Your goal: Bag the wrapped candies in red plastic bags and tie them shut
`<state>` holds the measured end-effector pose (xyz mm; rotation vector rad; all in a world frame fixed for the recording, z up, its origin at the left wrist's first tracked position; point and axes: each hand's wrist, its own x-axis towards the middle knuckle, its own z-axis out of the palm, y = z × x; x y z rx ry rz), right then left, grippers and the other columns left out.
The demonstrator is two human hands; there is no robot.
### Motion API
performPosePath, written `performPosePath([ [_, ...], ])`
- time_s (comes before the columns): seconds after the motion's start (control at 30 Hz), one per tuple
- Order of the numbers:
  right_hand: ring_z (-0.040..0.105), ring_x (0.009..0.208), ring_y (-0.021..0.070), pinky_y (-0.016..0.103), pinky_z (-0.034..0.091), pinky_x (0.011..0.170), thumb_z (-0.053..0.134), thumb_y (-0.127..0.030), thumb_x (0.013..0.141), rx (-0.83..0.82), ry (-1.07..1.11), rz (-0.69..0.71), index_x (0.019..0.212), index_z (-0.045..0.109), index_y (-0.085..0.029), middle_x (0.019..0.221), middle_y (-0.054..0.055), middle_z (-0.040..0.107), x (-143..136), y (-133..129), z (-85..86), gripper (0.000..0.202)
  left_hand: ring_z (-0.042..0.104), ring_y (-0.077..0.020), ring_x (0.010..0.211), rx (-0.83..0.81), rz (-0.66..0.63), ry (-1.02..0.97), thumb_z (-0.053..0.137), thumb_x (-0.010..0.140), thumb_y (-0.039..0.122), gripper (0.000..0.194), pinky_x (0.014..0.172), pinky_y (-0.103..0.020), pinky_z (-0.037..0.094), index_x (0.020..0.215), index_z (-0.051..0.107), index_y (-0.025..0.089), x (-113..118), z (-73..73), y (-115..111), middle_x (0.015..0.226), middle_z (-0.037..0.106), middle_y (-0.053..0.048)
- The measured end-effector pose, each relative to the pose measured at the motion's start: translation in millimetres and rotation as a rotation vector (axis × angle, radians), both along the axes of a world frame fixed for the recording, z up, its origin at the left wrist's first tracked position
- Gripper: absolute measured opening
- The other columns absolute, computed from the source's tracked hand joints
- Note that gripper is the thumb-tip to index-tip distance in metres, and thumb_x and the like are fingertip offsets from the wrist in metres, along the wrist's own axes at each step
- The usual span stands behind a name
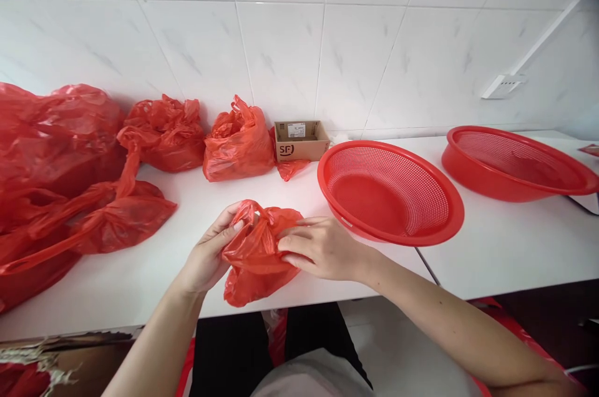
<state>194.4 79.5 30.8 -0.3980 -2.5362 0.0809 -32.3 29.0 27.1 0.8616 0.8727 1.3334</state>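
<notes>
A red plastic bag [262, 259] rests near the front edge of the white table, between my two hands. My left hand [213, 253] grips its gathered top left side, thumb pressed on the plastic. On the other side, the fingers of my right hand [322, 247] are bent against the bag, their tips partly hidden in its folds. What the bag contains cannot be seen. Closest to my right hand is a round red plastic colander [369, 200], its inside bare.
Several filled red bags [238, 141] line the table's left and back. An open cardboard box [302, 142] stands by the tiled wall. Another red colander [510, 163] sits at the far right. A socket [504, 86] is on the wall. Below left is a torn carton [84, 366].
</notes>
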Motion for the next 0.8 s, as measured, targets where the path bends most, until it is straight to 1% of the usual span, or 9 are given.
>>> performPosePath([
  [0.07,0.067,0.087,0.014,0.031,0.05,0.091,0.052,-0.019,0.093,0.049,-0.004,0.076,0.101,0.067,-0.021,0.098,0.0,0.074,-2,2,-5.1,0.018,0.066,-0.0113,0.082,0.022,-0.023,-0.01,0.073,0.08,0.032,0.026,0.072,-0.018,0.053,0.105,0.07,0.03,1,2.0,0,0.099,0.071,0.003],
  [0.17,0.065,0.103,0.0161,0.038,0.038,0.111,0.048,-0.01,0.091,0.078,-0.079,0.076,0.099,0.069,-0.02,0.102,0.001,0.074,-1,8,-13.3,0.024,0.068,-0.0145,0.079,0.067,-0.063,-0.022,0.066,0.085,0.032,0.022,0.067,-0.024,0.055,0.107,0.067,0.031,0,4.3,-1,0.102,0.07,0.001],
  [0.3,0.067,0.097,0.0173,0.045,0.032,0.115,0.05,-0.012,0.092,-0.022,-0.162,-0.002,0.097,0.069,-0.019,0.098,0.003,0.074,5,12,-18.1,0.021,0.068,-0.0165,0.081,0.103,-0.043,-0.023,0.062,0.088,0.029,0.018,0.068,-0.026,0.055,0.105,0.066,0.029,-5,4.6,-2,0.103,0.069,0.0],
  [0.4,0.066,0.098,0.0181,0.042,0.043,0.105,0.053,-0.017,0.093,-0.128,-0.104,-0.062,0.104,0.065,-0.018,0.106,0.006,0.071,9,11,-14.9,0.016,0.068,-0.0151,0.078,0.109,-0.059,-0.032,0.06,0.09,0.028,0.015,0.065,-0.024,0.053,0.103,0.065,0.029,-7,3.9,-4,0.102,0.068,0.0],
  [0.47,0.066,0.093,0.0182,0.035,0.052,0.085,0.054,-0.018,0.092,-0.24,-0.056,-0.149,0.11,0.06,-0.018,0.107,0.007,0.07,10,10,-10.9,0.018,0.067,-0.0146,0.076,0.111,-0.078,-0.034,0.058,0.091,0.028,0.014,0.063,-0.024,0.053,0.103,0.063,0.03,-8,3.5,-5,0.105,0.067,0.0],
  [0.57,0.064,0.073,0.0142,0.026,0.047,0.063,0.057,-0.026,0.091,-0.413,-0.002,-0.296,0.126,0.048,-0.019,0.098,0.004,0.068,10,7,-3.9,0.037,0.067,-0.0154,0.079,0.146,-0.094,-0.003,0.059,0.09,0.031,0.02,0.065,-0.026,0.054,0.11,0.061,0.032,-7,3.8,-7,0.112,0.065,0.0],
  [0.67,0.057,0.064,0.0109,0.023,0.041,0.06,0.059,-0.029,0.089,-0.417,-0.031,-0.321,0.141,0.038,-0.025,0.092,0.002,0.064,6,5,4.2,0.057,0.065,-0.0149,0.079,0.236,-0.109,0.089,0.065,0.086,0.031,0.031,0.076,-0.03,0.055,0.116,0.06,0.032,-7,7.5,-7,0.102,0.067,0.0],
  [0.73,0.052,0.063,0.0097,0.023,0.038,0.059,0.061,-0.029,0.088,-0.357,-0.105,-0.251,0.134,0.05,-0.029,0.091,0.001,0.061,2,6,10.9,0.047,0.062,-0.014,0.076,0.297,-0.124,0.176,0.068,0.084,0.029,0.025,0.085,-0.033,0.053,0.108,0.065,0.028,-10,13.4,-7,0.086,0.066,0.0],
  [0.8,0.049,0.062,0.0086,0.022,0.036,0.058,0.059,-0.029,0.089,-0.353,-0.091,-0.167,0.114,0.065,-0.027,0.088,0.001,0.058,0,10,19.9,0.026,0.058,-0.0132,0.073,0.333,-0.125,0.238,0.07,0.082,0.028,0.012,0.091,-0.036,0.05,0.093,0.069,0.025,-14,22.8,-7,0.074,0.063,0.001],
])
